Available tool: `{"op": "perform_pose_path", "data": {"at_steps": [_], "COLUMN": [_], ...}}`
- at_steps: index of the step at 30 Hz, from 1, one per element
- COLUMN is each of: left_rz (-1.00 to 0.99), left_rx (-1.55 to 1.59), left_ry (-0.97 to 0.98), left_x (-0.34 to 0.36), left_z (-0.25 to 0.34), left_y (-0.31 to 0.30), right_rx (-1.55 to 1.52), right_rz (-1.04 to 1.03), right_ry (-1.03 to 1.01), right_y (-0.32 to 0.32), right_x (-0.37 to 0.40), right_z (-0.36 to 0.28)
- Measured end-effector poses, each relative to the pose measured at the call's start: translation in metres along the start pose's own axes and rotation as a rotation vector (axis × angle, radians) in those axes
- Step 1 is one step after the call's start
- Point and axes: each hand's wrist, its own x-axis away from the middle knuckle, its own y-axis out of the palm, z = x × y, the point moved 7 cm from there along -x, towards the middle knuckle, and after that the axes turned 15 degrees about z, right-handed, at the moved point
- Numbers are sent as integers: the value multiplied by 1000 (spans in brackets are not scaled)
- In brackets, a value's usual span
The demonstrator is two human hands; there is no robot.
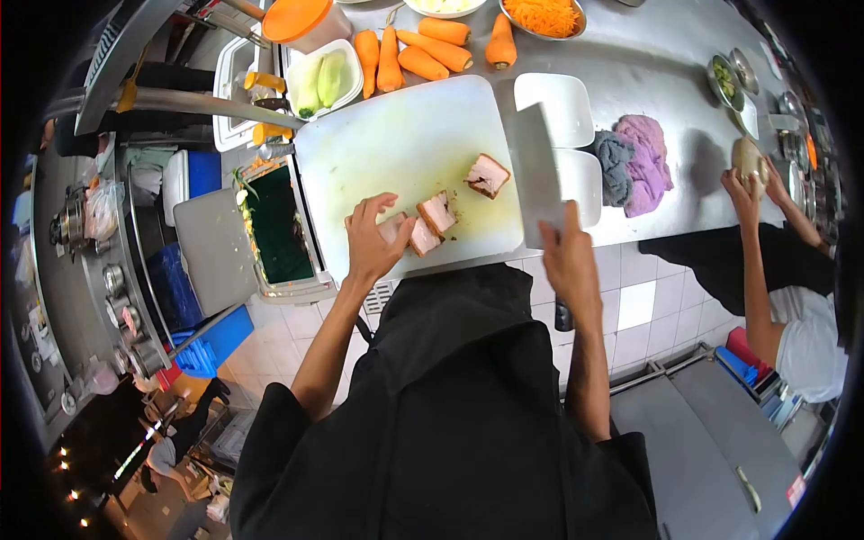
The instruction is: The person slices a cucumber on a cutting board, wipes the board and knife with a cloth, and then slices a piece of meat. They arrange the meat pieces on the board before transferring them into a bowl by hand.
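Note:
My right hand grips a cleaver by its black handle. The broad blade points away from me, just past the right edge of the white cutting board. On the board, my left hand has its fingers curved around a pale piece of pork belly, partly hidden by them. Beside it lie two browned-edge chunks, the nearer pork chunk and another pork chunk. A separate pork chunk sits farther right. Small brown crumbs are scattered around the meat.
Peeled carrots and a tub of pale green vegetables lie behind the board. Right of it stand white containers and crumpled cloths. A green-lined bin is at left. A co-worker's hands hold something at far right.

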Motion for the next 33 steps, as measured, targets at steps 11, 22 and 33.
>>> {"op": "perform_pose_path", "data": {"at_steps": [11,22,33], "left_rz": [-176,333,128], "left_rx": [-362,-231,-249], "left_ry": [214,237,82], "left_x": [32,-71,-83], "left_z": [43,31,-7], "left_y": [30,43,54], "right_rx": [12,-143,-30], "right_rz": [103,126,48], "right_ry": [265,49,17], "right_y": [-85,-93,-87], "right_x": [-10,-34,-31], "right_z": [27,32,9]}}
